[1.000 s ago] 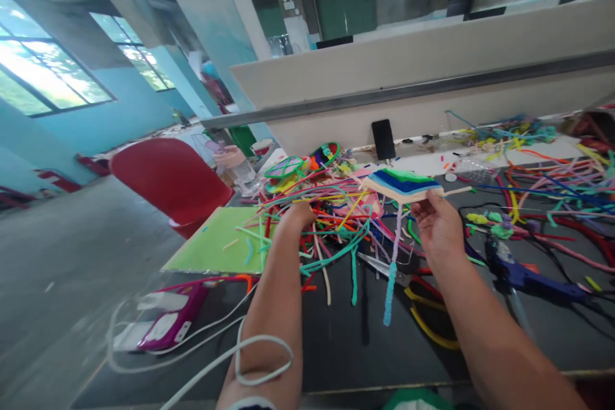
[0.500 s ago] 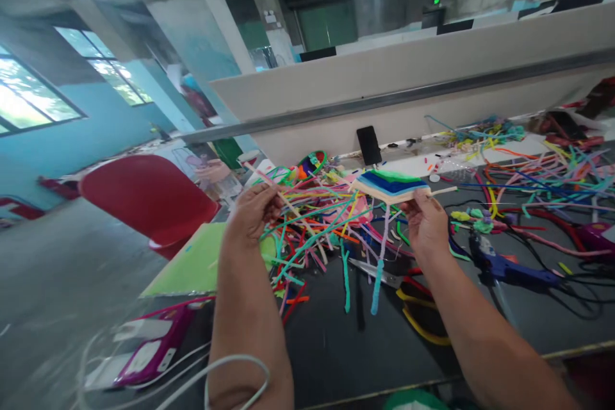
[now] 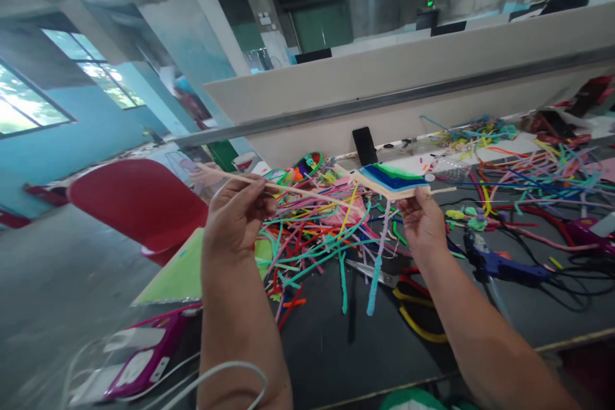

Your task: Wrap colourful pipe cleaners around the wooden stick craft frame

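My left hand [image 3: 236, 213] pinches a long cream pipe cleaner [image 3: 307, 193] between thumb and fingers; it slants down to the right above the table. In my right hand [image 3: 423, 221] is a V-shaped striped piece of pipe cleaners [image 3: 394, 184], banded green, dark blue, light blue and cream, held by its near right edge. A cream end sticks out to the right of that piece. The two hands are apart. Below them lies a tangled heap of coloured pipe cleaners [image 3: 307, 237]. Scissors [image 3: 387, 278] with red, yellow and black handles rest under my right forearm.
A blue glue gun [image 3: 509, 264] with black cables lies at the right. More pipe cleaners [image 3: 528, 173] spread behind it. A dark phone [image 3: 365, 145] leans on the partition. At left are a green sheet [image 3: 175, 272], a purple-and-white device [image 3: 139, 359] and a red chair [image 3: 137, 205].
My left hand has moved a little left, and the cream pipe cleaner lies at a flatter slant. My right hand keeps the striped piece nearly in place. The view has shifted slightly.
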`<state>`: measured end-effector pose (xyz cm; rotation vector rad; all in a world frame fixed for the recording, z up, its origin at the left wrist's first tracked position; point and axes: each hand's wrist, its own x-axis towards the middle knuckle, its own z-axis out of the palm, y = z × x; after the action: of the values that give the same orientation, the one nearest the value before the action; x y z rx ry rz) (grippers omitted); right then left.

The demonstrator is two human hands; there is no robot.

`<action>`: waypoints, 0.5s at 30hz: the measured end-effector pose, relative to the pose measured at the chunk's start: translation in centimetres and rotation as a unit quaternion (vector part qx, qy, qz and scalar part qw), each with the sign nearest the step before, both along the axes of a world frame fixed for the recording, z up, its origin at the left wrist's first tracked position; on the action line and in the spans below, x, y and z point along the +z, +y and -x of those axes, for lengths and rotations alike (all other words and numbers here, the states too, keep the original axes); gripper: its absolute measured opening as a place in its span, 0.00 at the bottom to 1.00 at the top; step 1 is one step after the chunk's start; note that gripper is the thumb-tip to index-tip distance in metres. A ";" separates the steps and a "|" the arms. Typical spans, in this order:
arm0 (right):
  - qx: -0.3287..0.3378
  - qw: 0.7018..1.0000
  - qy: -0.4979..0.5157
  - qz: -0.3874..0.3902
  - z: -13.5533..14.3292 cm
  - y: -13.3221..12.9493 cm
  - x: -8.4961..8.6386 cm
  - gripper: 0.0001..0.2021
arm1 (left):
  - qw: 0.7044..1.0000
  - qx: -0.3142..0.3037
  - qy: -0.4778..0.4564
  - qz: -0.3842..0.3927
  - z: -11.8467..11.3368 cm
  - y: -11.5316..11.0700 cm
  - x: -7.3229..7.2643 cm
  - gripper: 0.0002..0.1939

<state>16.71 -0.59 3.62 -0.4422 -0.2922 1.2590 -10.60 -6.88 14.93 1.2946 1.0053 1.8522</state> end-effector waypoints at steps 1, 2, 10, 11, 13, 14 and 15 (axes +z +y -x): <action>0.004 1.000 0.004 -0.002 -0.1 0.0 0.0 0.11 | 1.000 -0.017 -0.004 0.008 -0.2 -0.1 0.0 0.05; 0.004 1.000 0.006 -0.002 -0.1 0.0 0.0 0.11 | 0.999 -0.029 -0.008 0.014 -0.3 -0.1 0.0 0.05; -0.033 0.999 0.014 -0.002 -0.3 0.3 0.2 0.10 | 0.999 0.014 -0.014 -0.027 1.0 -0.6 0.4 0.03; -0.038 0.999 0.009 -0.006 -0.3 0.3 0.2 0.10 | 0.999 0.016 -0.019 -0.036 1.0 -0.6 0.5 0.03; -0.045 0.999 -0.003 -0.017 -0.3 0.3 0.3 0.10 | 0.999 0.016 -0.019 -0.033 0.7 -0.4 0.4 0.04; -0.046 0.999 -0.008 -0.020 -0.2 0.2 0.3 0.09 | 0.999 0.014 -0.014 -0.025 0.4 -0.3 0.3 0.04; -0.046 0.999 -0.010 -0.023 -0.2 0.2 0.3 0.09 | 1.000 0.011 -0.008 -0.014 0.1 0.0 0.1 0.05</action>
<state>16.91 -0.43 3.89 -0.4249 -0.3147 1.1555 -10.66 -6.93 15.00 1.2891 0.9915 1.8961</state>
